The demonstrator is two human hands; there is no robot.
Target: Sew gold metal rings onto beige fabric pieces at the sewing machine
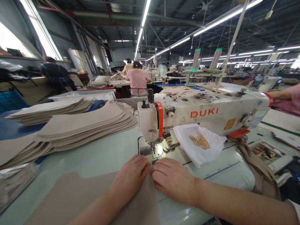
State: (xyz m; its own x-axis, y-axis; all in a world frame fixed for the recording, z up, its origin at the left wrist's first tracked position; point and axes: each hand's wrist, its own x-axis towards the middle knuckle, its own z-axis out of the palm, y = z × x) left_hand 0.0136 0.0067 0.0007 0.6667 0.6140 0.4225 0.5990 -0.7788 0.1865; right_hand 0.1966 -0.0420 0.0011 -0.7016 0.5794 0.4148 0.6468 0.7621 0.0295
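A flat beige fabric panel lies on the pale green table of a white sewing machine. Just in front of the needle area, my left hand is closed on the panel's far end, thumb tucked against the fingers. My right hand is closed too, its bent fingertips together at the panel's right edge, close to the left hand. A small dark piece shows between the hands and the presser foot; its kind is unclear. The fingers hide the panel's end.
Stacks of beige panels cover the table's left. Right of the needle, a white cloth holds small gold-coloured metal pieces. A parts tray and brown strips lie farther right. Another person's arm reaches behind the machine.
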